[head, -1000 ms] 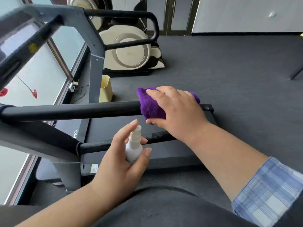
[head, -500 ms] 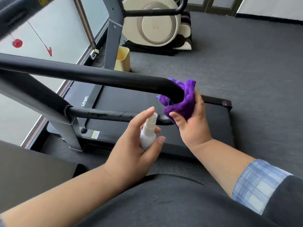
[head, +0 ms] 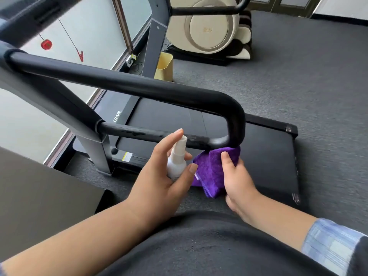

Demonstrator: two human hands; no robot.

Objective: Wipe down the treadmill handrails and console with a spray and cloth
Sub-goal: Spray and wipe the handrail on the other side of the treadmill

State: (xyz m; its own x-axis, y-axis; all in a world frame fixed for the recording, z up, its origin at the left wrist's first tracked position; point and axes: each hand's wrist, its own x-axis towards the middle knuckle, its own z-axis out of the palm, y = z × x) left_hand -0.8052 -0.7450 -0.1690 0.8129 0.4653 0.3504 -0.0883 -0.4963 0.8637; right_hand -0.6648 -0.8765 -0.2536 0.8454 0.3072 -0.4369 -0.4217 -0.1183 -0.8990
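A black padded handrail [head: 127, 82] of the treadmill runs from the left, bends down at its right end and returns as a thinner lower bar [head: 143, 134]. My right hand [head: 237, 180] grips a folded purple cloth [head: 211, 172] just under the bend, its top edge touching the rail. My left hand [head: 159, 184] holds a small white spray bottle [head: 177, 160] upright beside the cloth, index finger raised by the nozzle. The console is out of sight beyond the upper left.
The black treadmill deck [head: 266, 156] lies on grey carpet beyond the rail. A yellow bin [head: 164, 66] stands by the far upright. A cream massage chair [head: 207, 26] sits behind. Windows line the left wall. A dark flat surface [head: 39, 196] is at the lower left.
My right hand slid the cloth from the top of the rail, round the bend, down to its underside. The left hand kept the bottle in place. The camera tilted down and closer.
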